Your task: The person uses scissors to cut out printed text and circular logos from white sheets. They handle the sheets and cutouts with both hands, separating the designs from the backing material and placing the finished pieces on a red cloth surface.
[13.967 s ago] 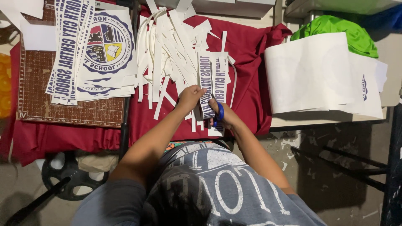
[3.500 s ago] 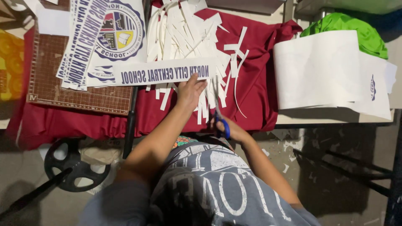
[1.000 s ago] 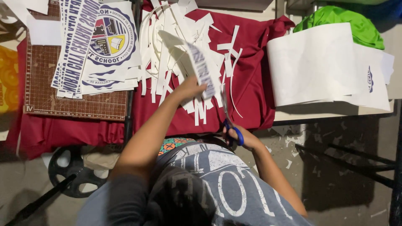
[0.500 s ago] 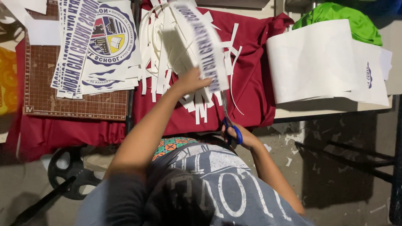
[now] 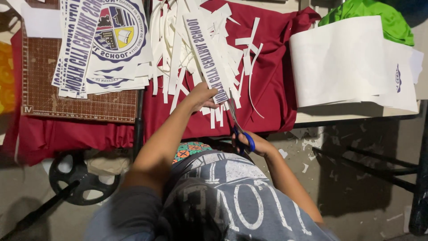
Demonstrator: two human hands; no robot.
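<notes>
My left hand (image 5: 201, 94) pinches the near end of a long white printed paper strip (image 5: 206, 58) that stretches away over the table. My right hand (image 5: 252, 143) grips blue-handled scissors (image 5: 237, 127), whose blades point up at the strip's near end, just right of my left hand. Under the strip lies a heap of narrow white paper offcuts (image 5: 187, 49) on a dark red cloth (image 5: 272, 89).
A stack of printed sheets with a round emblem (image 5: 113, 40) rests on a brown gridded cutting mat (image 5: 76, 98) at left. A large white paper roll (image 5: 347, 62) and green cloth (image 5: 370, 13) lie at right. A black wheel (image 5: 82, 176) stands on the floor below.
The strip, lifted and turned over the last second, now lies lower and straighter over the offcuts. The scissors have come up to its near end.
</notes>
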